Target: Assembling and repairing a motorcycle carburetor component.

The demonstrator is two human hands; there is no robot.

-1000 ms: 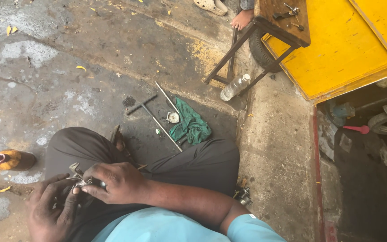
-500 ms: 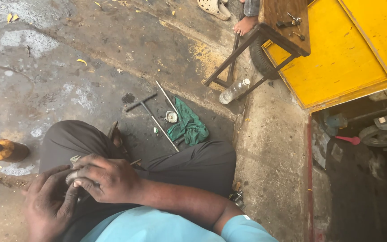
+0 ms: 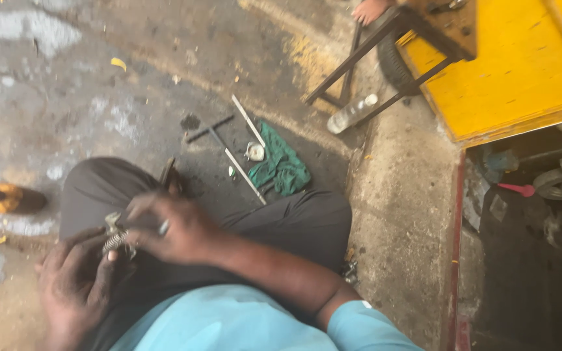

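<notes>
**Both hands on a small sprung metal part, held over the lap**

- Step in hand, my read: fitting or working a small metal part with a coiled spring section. It sits between the two hands, above the dark trousers of the seated person, not on the floor.
- Left hand: below the part, fingers curled up around its lower end, palm cupping it. Closed on it, loosely from the look of it; frame is motion-blurred, so exact contact is hard to read.
- Right hand: over the top, fingers closed, thumb and forefinger pinching a thin silvery piece just beside the spring. Can't tell whether it's a separate tool or part of the same assembly.
- Floor ahead of the knees: green rag, two slim metal rods lying crossed, one touching the rag's edge, a small round shiny piece between rod and rag. A dark T-shaped bar just beside them. All out of hand, near but apart from the hands.
- Further off: clear plastic bottle lying under a dark metal stand, yellow panel top right, small orange container on the concrete at left.
- Next move, judged: needs steady counter-grip from the left hand while the right hand works the thin piece. Spring could slip loose and drop into the lap folds.
</notes>
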